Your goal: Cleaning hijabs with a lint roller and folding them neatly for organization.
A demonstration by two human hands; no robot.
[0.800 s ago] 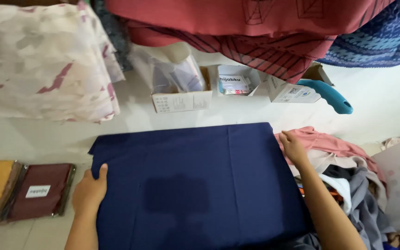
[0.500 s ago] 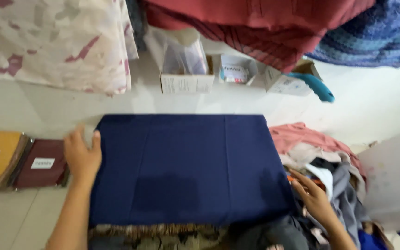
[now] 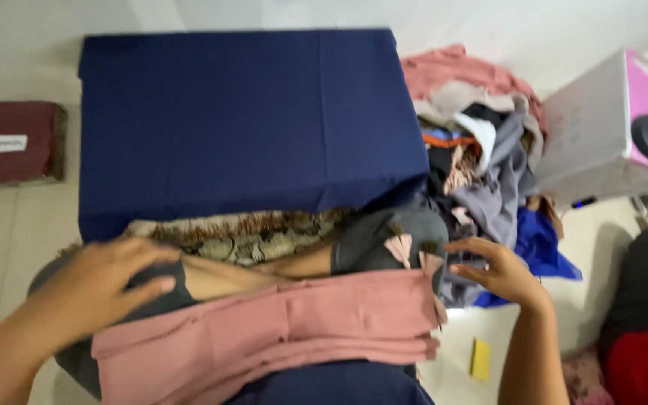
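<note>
Pale floor tiles [image 3: 16, 217] lay under everything in the head view, with a folded navy cloth [image 3: 241, 120] spread flat as the landmark. Just below its near edge sat a pink cloth [image 3: 279, 330], folded in long pleats across the person's lap. Left hand [image 3: 99, 289] rested open, fingers spread, at the pink cloth's left end, touching it. Right hand [image 3: 500, 270] hovered open at its right end, gripping nothing. Right of the navy cloth rose a heap of mixed clothes [image 3: 481, 165]; beyond it stood a white-and-pink box [image 3: 601, 127]. Left of the navy cloth lay a maroon packet [image 3: 13, 142].
</note>
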